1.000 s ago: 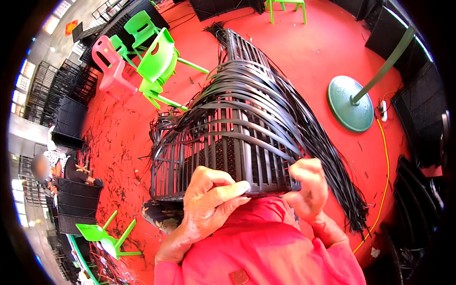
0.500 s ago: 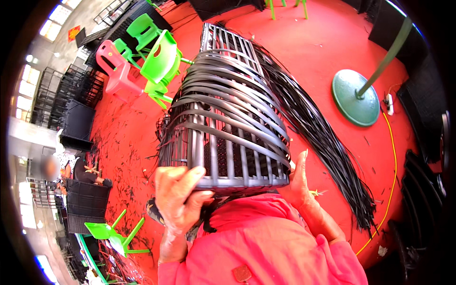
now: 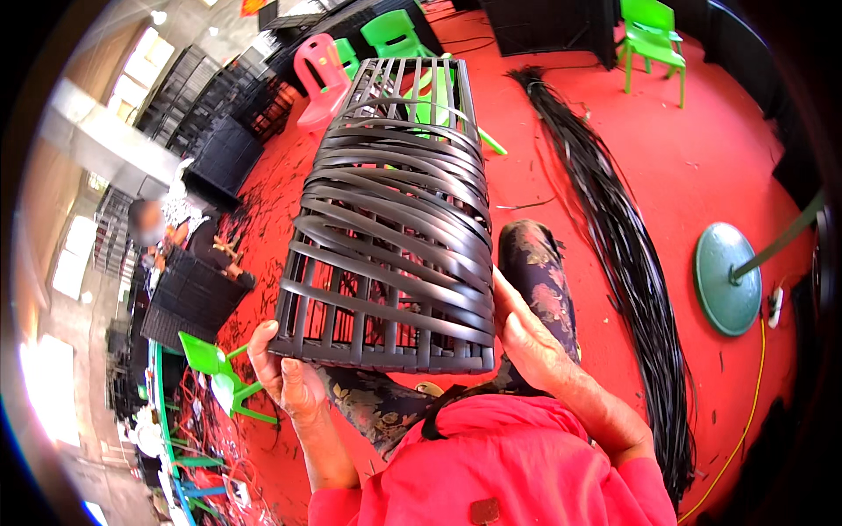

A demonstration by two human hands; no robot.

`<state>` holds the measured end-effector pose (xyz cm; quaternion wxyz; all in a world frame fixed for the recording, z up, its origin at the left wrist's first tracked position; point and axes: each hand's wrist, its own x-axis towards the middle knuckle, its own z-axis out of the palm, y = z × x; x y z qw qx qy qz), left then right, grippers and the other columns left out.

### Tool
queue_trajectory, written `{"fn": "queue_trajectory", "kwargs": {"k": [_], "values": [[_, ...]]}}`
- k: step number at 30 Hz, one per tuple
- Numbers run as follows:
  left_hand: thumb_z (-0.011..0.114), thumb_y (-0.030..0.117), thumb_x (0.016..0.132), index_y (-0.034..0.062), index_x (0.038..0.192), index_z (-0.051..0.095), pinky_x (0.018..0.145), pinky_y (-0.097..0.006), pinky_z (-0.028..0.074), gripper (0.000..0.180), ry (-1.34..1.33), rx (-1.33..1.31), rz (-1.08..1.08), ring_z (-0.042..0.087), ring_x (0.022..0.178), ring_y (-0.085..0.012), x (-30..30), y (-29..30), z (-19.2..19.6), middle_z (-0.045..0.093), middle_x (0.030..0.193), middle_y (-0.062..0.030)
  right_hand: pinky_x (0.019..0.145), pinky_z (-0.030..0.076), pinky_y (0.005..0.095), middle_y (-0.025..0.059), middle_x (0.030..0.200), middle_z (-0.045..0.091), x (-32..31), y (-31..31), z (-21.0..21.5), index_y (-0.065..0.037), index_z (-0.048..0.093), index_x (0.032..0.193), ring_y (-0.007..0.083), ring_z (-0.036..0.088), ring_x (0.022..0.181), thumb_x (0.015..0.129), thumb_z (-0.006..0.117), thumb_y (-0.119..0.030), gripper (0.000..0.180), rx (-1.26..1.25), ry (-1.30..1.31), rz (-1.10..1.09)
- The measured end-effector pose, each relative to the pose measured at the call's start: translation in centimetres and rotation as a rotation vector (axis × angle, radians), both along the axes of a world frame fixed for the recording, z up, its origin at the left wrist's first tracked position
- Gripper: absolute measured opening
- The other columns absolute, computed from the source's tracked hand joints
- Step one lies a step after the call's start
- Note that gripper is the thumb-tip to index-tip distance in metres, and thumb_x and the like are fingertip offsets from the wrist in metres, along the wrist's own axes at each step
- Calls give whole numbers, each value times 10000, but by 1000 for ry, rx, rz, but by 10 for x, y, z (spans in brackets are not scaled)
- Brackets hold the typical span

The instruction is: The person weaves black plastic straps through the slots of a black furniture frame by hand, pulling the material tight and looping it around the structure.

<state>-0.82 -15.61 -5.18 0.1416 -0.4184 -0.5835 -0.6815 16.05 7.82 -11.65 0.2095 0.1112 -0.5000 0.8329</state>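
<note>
A long black slatted frame (image 3: pixel 386 358) is held up in front of me, tilted away. Loose, flat black strips (image 3: pixel 395 197) arch across its upper face, gathered more tightly toward the right side. My left hand (image 3: pixel 300 387) grips the near left corner, fingertips showing along the edge. At the near right side, my right hand (image 3: pixel 531 347) lies against the frame, its thumb up along the side and its other fingers partly hidden. Through the gaps between the slats the far side shows in places.
A long bundle of black strips (image 3: pixel 623 245) lies on the red floor to my right. Beyond it stands a round green base (image 3: pixel 726 276) with a pole, beside a yellow cable (image 3: pixel 747 421). Green chairs (image 3: pixel 651 44) stand around; another person (image 3: pixel 197 232) sits at the left.
The frame has turned and shifted slightly left. My left hand has moved down and left at its near corner. My view has swung left, and my patterned trouser legs now show beneath.
</note>
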Motion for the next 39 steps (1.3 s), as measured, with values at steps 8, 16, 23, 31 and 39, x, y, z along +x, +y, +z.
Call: {"fn": "queue_trajectory", "kwargs": {"k": [8, 16, 23, 31, 39], "values": [[595, 249, 903, 6, 1228, 458, 922, -322, 405, 428, -62, 126, 80, 519, 1038, -166, -14, -32, -6, 511, 1189, -75, 1131, 58, 352, 144, 1541, 3, -37, -16, 18, -8, -10, 1466, 216, -1, 1421, 988, 388, -323, 697, 309, -5, 29], [530, 206, 924, -19, 1248, 450, 947, -311, 349, 402, -42, 159, 289, 472, 1065, -159, 1, -1, 3, 483, 1207, -76, 1112, 172, 429, 254, 1484, 130, -75, -12, 40, 12, -38, 1453, 351, 151, 1385, 624, 819, -485, 1291, 532, -65, -206], [606, 182, 869, 17, 1212, 472, 854, -293, 383, 403, -36, 190, 393, 461, 953, -154, 22, -31, -27, 468, 1142, -84, 1044, 339, 427, 224, 1468, 216, -63, -15, 36, -52, 112, 1469, 318, 296, 1344, 639, 827, -407, 1151, 816, 67, -464], [769, 321, 698, 87, 1028, 669, 770, -313, 404, 417, 349, -355, 731, 508, 893, -201, 44, -38, 25, 517, 1056, -77, 776, 453, 379, 164, 1152, 483, -56, -24, 71, -127, 648, 1052, 307, 505, 992, 607, 832, -174, 484, 1001, 260, -676], [755, 316, 635, 134, 939, 722, 729, -350, 351, 355, 719, -681, 670, 507, 767, -184, 45, -14, 60, 554, 841, 9, 823, 446, 411, 155, 1128, 484, -46, -22, 90, -127, 678, 1002, 324, 503, 1011, 640, 807, -175, 388, 1110, 120, -635]]}}
